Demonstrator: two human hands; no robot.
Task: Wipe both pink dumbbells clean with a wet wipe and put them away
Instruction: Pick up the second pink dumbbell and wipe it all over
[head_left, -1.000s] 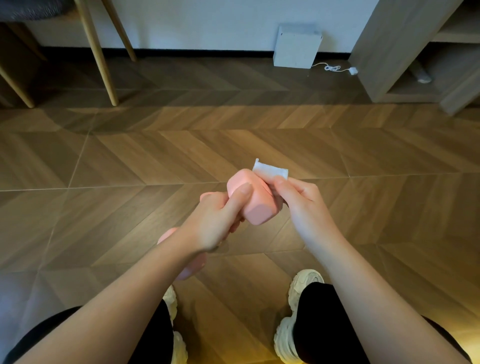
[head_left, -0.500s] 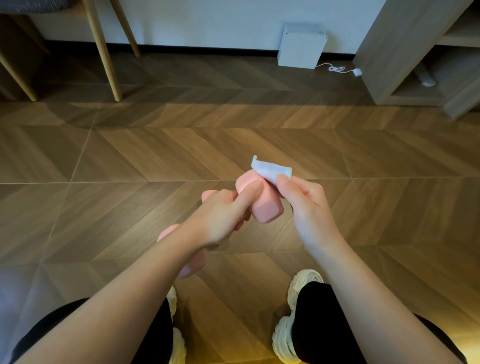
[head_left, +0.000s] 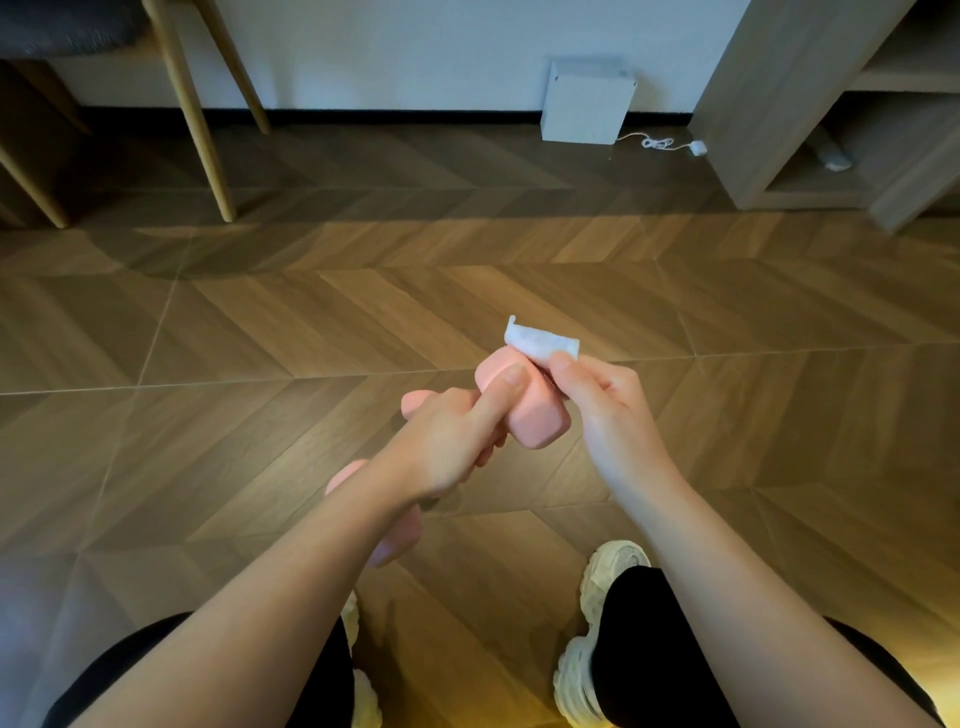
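Note:
My left hand (head_left: 447, 441) grips a pink dumbbell (head_left: 540, 421) by its handle, tilted, with the thumb lying along the upper head. The dumbbell's lower head shows pink behind my left wrist. My right hand (head_left: 608, 410) pinches a folded white wet wipe (head_left: 540, 340) between thumb and fingers. The wipe touches the far top corner of the upper head and sticks up above it. I see no second dumbbell.
Wooden herringbone floor lies all around. A white box (head_left: 582, 101) with a white cable (head_left: 657, 143) stands at the back wall. A wooden shelf unit (head_left: 753, 104) is at the back right, chair legs (head_left: 192, 114) at the back left. My shoes (head_left: 597, 623) are below.
My right hand has drawn the wipe up along the far side of the upper head to its top corner. The left hand keeps its grip on the dumbbell.

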